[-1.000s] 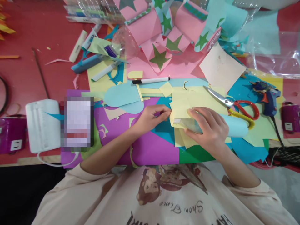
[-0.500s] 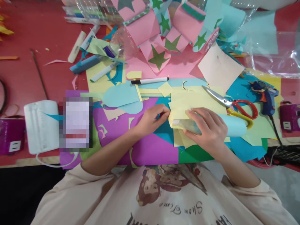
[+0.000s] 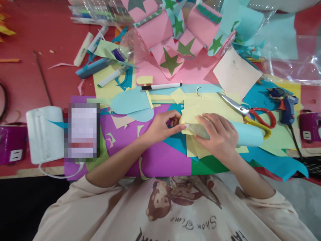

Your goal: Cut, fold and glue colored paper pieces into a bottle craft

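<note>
A clear rolled piece with pale yellow paper (image 3: 192, 117) round its left end lies in front of me. My right hand (image 3: 218, 134) is wrapped over it, fingers on top and thumb on the near side. The fingers of my left hand (image 3: 167, 125) are bent, with the thumb touching the left end of the yellow paper beside a small white patch. A light blue roll (image 3: 248, 134) extends to the right from beneath my right hand. Open scissors (image 3: 243, 109) with red and yellow handles rest just behind that roll.
A black-and-white marker (image 3: 162, 86) lies behind my hands. Pink paper pieces with green stars (image 3: 172, 62) stand at the back. A blue glue gun (image 3: 287, 108) is at right, a white device (image 3: 45, 134) and blurred phone (image 3: 82, 132) at left. Purple paper (image 3: 165, 160) covers the near edge.
My left thumb has moved onto the left end of the yellow paper. My right hand has shifted slightly left. A blue sheet at the lower right now reaches farther right.
</note>
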`<move>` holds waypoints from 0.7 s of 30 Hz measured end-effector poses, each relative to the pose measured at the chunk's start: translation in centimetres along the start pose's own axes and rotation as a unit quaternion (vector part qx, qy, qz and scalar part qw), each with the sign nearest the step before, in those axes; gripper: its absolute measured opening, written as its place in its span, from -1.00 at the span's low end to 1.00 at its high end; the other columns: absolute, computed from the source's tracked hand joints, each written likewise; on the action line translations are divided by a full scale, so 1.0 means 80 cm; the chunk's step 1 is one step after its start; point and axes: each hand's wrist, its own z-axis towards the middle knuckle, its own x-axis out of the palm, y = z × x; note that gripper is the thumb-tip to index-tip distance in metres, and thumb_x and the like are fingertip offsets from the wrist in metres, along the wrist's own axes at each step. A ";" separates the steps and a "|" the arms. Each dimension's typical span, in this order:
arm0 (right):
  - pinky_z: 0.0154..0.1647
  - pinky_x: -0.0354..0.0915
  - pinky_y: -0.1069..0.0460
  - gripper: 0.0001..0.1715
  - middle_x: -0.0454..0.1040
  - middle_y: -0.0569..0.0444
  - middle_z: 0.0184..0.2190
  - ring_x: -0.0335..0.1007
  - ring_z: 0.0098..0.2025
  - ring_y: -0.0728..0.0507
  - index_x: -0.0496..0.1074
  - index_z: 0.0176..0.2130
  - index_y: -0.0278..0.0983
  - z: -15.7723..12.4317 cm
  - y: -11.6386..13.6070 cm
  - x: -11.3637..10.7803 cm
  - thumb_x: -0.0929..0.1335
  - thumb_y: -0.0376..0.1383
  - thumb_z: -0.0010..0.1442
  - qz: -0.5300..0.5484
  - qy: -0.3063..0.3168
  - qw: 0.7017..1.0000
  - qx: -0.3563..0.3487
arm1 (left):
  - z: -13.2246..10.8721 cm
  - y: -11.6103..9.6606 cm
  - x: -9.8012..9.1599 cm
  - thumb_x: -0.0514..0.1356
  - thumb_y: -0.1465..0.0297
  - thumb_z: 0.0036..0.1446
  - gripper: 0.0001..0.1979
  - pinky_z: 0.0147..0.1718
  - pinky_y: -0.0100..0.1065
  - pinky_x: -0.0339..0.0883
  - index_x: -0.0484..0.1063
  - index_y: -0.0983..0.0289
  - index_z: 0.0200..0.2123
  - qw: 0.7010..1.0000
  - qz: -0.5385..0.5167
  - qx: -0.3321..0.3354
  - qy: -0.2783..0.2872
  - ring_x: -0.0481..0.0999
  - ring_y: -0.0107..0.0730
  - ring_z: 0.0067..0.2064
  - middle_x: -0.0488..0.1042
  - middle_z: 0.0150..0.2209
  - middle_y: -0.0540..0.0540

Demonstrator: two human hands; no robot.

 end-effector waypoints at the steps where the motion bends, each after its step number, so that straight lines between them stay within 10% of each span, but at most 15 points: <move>1: -0.14 0.38 -0.02 -0.65 0.58 -0.05 -0.20 0.50 -0.15 -0.17 0.40 -0.04 -0.31 0.000 0.000 0.000 0.38 -0.28 0.15 0.001 -0.001 1.000 0.002 | 0.000 0.001 0.000 0.30 -0.01 -0.03 -0.54 -0.54 -0.49 0.14 0.37 0.30 -0.46 1.000 -0.009 -0.004 0.000 0.24 -0.56 -0.51 0.29 -0.55 -0.05; 12: -0.15 0.38 -0.01 -0.63 0.58 -0.04 -0.21 0.50 -0.16 -0.17 0.40 -0.05 -0.33 -0.001 -0.004 0.001 0.39 -0.30 0.12 -0.005 -0.003 1.000 -0.015 | 0.001 0.001 0.000 0.29 -0.03 -0.02 -0.52 -0.54 -0.49 0.15 0.35 0.30 -0.48 1.000 -0.010 -0.010 0.008 0.25 -0.55 -0.52 0.30 -0.56 -0.05; 21: -0.12 0.38 -0.06 -0.44 0.54 -0.11 -0.16 0.46 -0.11 -0.22 0.28 0.13 -0.36 0.018 -0.011 -0.020 0.37 -0.19 0.21 0.011 0.129 0.992 0.003 | 0.005 0.001 -0.001 0.30 0.02 -0.02 -0.57 -0.40 -0.43 0.27 0.43 0.30 -0.37 0.998 -0.059 -0.014 -0.011 0.39 -0.45 -0.39 0.46 -0.43 0.04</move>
